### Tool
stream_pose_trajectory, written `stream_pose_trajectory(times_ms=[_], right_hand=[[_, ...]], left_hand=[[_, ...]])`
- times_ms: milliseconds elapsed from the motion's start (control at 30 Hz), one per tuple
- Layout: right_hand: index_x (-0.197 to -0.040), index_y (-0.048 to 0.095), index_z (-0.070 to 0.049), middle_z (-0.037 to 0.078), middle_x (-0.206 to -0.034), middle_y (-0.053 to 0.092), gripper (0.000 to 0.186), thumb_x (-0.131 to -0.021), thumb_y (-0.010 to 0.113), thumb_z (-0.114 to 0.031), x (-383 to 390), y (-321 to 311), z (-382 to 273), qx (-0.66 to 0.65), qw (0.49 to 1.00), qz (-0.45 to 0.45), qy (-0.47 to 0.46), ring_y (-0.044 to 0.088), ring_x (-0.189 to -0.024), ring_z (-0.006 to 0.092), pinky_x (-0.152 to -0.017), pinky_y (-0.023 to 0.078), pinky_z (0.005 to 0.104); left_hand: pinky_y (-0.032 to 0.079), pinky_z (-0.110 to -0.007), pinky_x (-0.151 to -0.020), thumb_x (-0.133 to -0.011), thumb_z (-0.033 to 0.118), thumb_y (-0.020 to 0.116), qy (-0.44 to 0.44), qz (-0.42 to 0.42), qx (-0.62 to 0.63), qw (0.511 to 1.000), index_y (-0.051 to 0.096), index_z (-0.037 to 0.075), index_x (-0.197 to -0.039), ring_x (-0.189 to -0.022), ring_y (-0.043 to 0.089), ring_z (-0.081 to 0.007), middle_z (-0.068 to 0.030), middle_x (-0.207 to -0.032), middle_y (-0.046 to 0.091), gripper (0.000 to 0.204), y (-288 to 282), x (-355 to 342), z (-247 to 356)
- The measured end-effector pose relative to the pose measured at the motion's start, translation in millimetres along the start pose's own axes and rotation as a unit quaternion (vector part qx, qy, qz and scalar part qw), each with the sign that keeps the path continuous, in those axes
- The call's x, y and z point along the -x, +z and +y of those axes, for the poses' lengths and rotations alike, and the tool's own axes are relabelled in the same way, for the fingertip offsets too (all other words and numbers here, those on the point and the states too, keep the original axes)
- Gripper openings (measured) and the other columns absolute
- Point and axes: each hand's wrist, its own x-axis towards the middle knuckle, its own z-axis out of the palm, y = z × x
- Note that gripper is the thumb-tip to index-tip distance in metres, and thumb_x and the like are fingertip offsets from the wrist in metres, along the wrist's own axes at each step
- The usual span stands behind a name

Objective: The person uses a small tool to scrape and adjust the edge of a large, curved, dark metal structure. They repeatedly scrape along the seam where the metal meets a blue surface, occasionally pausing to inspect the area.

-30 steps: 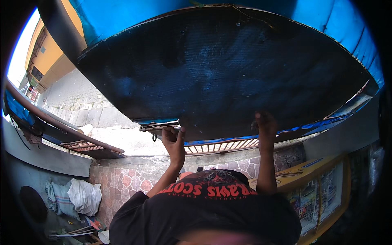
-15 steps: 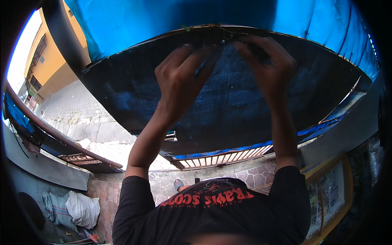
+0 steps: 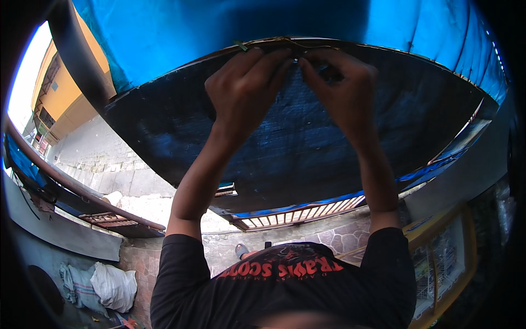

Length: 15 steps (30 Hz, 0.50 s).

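Observation:
Both arms are raised to the top edge of a dark panel (image 3: 307, 148), just under a blue tarp (image 3: 230, 27). My left hand (image 3: 244, 82) is closed, its fingertips pinched near a small shiny spot in the middle of that edge. Facing it, my right hand (image 3: 345, 77) has thumb and index finger bent together in a pinch at the same spot. What lies between the fingertips is too small to make out. A thin wire-like strand (image 3: 298, 44) runs along the edge above the right fingers. A small green strip (image 3: 240, 45) pokes up above my left knuckles.
A brown metal rail (image 3: 82, 189) curves along the left, and a barred railing (image 3: 307, 214) shows below the panel. White and grey sacks (image 3: 114, 285) lie at lower left. A yellow-framed glass case (image 3: 441, 263) stands at lower right. Stone paving (image 3: 339, 238) lies underfoot.
My hands have come closer together at the panel's edge, and the right fingers have drawn in toward the left ones. The view has shifted slightly.

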Motion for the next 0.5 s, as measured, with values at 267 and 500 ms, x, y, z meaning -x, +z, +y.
stream_pose_trajectory(times_ms=[267, 500], right_hand=[[-0.102, 0.078, -0.003, 0.009, -0.092, 0.079, 0.015, -0.089, 0.080, -0.011, 4.7, -6.6, 1.1, -0.089, 0.990, -0.029, 0.103, 0.074, -0.071, 0.0135, -0.062, 0.057, 0.0250], [-0.106, 0.077, -0.001, 0.006, -0.088, 0.076, 0.019, -0.093, 0.079, -0.015, 7.4, 0.3, 6.8, -0.113, 0.990, -0.017, 0.086, 0.066, -0.069, 0.0049, -0.057, 0.047, 0.0188]], left_hand=[[0.052, -0.027, -0.053, -0.080, 0.020, 0.083, 0.007, 0.006, 0.005, 1.000, 0.081, 0.016, -0.095, -0.064, 0.070, -0.0118, 0.0030, -0.080, 0.074, 0.016, 6.1, 0.1, -1.5], [0.051, -0.029, -0.049, -0.080, 0.015, 0.078, 0.027, -0.026, 0.015, 0.999, 0.079, 0.015, -0.093, -0.062, 0.070, -0.0144, 0.0021, -0.077, 0.072, 0.013, 2.5, -7.2, 2.4]])
